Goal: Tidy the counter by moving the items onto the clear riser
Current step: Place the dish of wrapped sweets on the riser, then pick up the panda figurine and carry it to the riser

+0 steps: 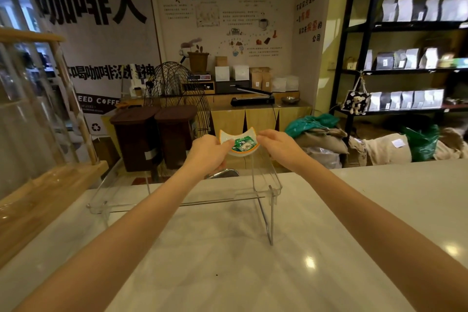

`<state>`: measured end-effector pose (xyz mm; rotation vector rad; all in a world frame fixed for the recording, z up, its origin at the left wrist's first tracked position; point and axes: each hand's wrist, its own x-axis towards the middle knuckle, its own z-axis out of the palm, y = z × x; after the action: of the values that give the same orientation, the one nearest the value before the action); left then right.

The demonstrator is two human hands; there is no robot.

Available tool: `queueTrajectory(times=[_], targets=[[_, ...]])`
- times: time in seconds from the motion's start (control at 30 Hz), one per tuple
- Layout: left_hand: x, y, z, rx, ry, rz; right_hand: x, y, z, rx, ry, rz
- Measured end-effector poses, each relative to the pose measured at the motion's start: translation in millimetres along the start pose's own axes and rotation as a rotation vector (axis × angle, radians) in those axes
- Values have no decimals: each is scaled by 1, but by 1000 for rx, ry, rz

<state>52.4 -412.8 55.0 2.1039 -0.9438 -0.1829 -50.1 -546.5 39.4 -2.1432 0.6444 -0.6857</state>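
Two hands (206, 151) (274, 143), white orange-rimmed dish (236, 143), green candy (241, 144)

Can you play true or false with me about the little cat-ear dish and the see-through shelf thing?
1. Both hands hold the small dish. True: the left hand and the right hand each have a grip on one side.
2. The dish is empty. False: a green wrapped sweet lies in it.
3. The dish is above the far end of the clear riser. True.
4. The riser is made of dark wood. False: it is see-through plastic.
5. The dish sits flat on the counter. False: it is held up in the air.
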Motion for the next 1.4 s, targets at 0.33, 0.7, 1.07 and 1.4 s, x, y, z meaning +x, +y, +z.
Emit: queueTrajectory(times=[0.33, 0.7, 1.07, 1.4], targets=[[-85, -6, 8, 491, 190, 415, -133, 0, -25, -303, -32, -215], [-226, -33, 38, 316, -118, 516, -291, 27, -48, -501, -135, -167], [-305, -47, 63, 227, -385, 531, -378, 29, -39, -484, -323, -111], [-319, -46, 61, 208, -413, 585, -378, 29, -32, -259, -196, -29]])
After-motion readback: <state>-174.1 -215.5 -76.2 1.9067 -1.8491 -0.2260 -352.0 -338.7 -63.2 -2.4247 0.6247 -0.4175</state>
